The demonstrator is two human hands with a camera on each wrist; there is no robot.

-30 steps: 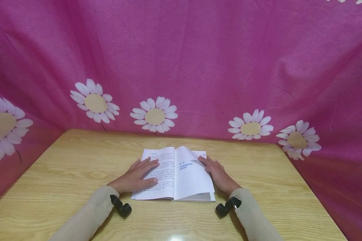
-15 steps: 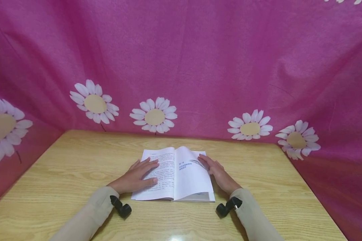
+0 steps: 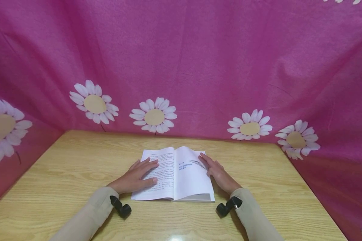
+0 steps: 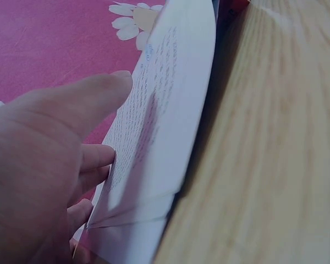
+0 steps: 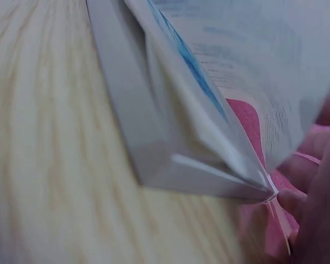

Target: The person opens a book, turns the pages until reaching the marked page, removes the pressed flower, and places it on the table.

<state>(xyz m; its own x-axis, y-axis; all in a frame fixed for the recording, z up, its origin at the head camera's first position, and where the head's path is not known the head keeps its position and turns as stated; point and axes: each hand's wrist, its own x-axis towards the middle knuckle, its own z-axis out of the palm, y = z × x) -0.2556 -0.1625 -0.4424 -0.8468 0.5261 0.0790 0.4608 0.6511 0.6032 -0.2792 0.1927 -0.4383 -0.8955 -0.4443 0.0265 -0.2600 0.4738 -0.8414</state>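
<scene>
An open book [image 3: 163, 187] lies on the table, its right-hand page [image 3: 193, 182] bowed up a little at the lower edge. My left hand [image 3: 135, 177] rests on the left-hand page with fingers spread; in the left wrist view this hand [image 4: 38, 148] is beside the printed page [image 4: 170, 115]. At the book's right edge, my right hand [image 3: 221, 174] touches the right-hand page with extended fingers. The right wrist view shows a lifted page [image 5: 264, 49] above the thick page block [image 5: 148, 143], with part of my right hand [image 5: 319, 192] at the edge.
The book lies on a light wooden table [image 3: 78, 167]. Behind and beside the table hangs a pink curtain [image 3: 199, 67] with white daisies. Each sleeve carries a small black device at the wrist, one on the left [image 3: 120, 207] and one on the right [image 3: 228, 207].
My right fingers have shifted slightly up and to the right along the page's edge, and more of the printed feather shape shows. My left hand stays in place.
</scene>
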